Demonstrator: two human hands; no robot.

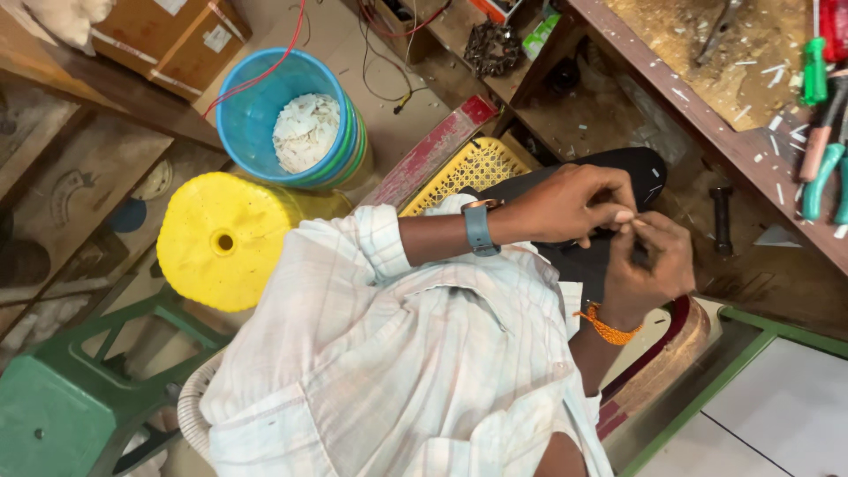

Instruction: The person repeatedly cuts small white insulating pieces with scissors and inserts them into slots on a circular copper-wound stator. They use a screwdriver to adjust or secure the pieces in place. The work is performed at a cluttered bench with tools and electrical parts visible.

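A black piece of material [638, 166] lies across my lap in front of the workbench. My left hand [565, 205], with a grey watch [478, 227] on its wrist, pinches the near edge of the piece. My right hand [655, 263], with an orange thread band [606, 328] at its wrist, meets it from below, and the fingertips of both hands touch at the same spot on the piece. Whether something small is held between the fingertips cannot be made out. My pale checked shirt fills the lower middle of the view.
A wooden workbench [707, 110] with scraps and green-handled tools [823, 172] runs along the right. On the floor stand a blue bucket [252, 119] of white scraps, a round yellow stool [225, 238], a yellow mesh basket [473, 168], a green stool [53, 415] and a cardboard box [168, 35].
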